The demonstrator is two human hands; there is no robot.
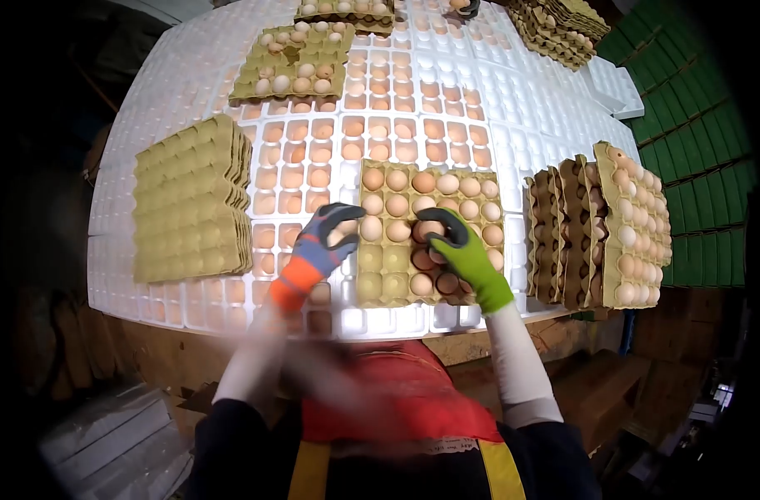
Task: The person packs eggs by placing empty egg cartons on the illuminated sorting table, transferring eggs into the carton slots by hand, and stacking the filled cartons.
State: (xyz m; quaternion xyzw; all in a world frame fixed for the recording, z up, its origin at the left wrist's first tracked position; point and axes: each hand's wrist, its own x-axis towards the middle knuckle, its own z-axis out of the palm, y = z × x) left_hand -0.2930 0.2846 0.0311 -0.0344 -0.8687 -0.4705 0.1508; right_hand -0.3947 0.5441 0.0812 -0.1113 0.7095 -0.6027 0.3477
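My left hand [322, 243], in a grey and orange glove, is closed around a pale egg [340, 233] at the left edge of a pulp egg tray [370, 296]. My right hand [465, 250], wearing a green glove with dark fingertips, curls its fingers and thumb round a brown egg [431, 227] over the middle of that tray. Eggs fill most of the tray's cups; several cups at its lower left hold none. Beneath and to the left, white foam trays [342, 179] hold eggs in square cells.
Stacked pulp trays [188, 200] stand at left. Upright pulp trays with eggs [638, 233] lean at right. A part-filled pulp tray [292, 62] lies farther back, and more trays [563, 29] are stacked at the far right. A person's dark-gloved hand [465, 8] shows at the far edge.
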